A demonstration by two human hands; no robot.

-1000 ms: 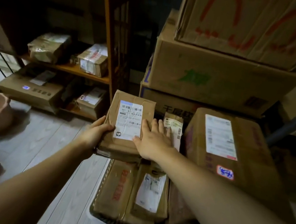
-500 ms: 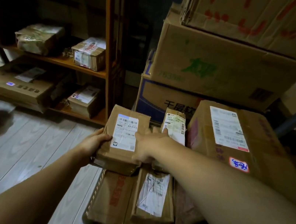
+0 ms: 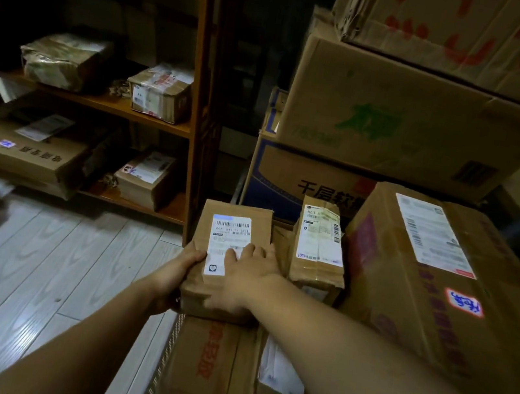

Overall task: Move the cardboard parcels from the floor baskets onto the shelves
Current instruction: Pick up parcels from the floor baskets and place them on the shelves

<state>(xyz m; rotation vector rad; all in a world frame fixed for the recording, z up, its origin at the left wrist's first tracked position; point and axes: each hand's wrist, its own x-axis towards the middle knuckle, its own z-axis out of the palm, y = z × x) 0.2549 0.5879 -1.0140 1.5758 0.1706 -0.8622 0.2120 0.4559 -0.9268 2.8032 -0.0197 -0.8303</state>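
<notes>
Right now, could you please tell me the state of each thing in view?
Parcel, label up, in both hands.
Left hand, grips the parcel's left edge.
Right hand, lies flat on the parcel's top.
Tall parcel, upright, taped shut.
Big box, closed, tilted.
Basket, packed with parcels.
Shelves, partly stocked with parcels.

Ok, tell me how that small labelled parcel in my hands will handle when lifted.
Probably stiff: the small parcel shows flat faces under the left hand and right hand. Likely light, being small. Boxy, so it should not roll.
</notes>
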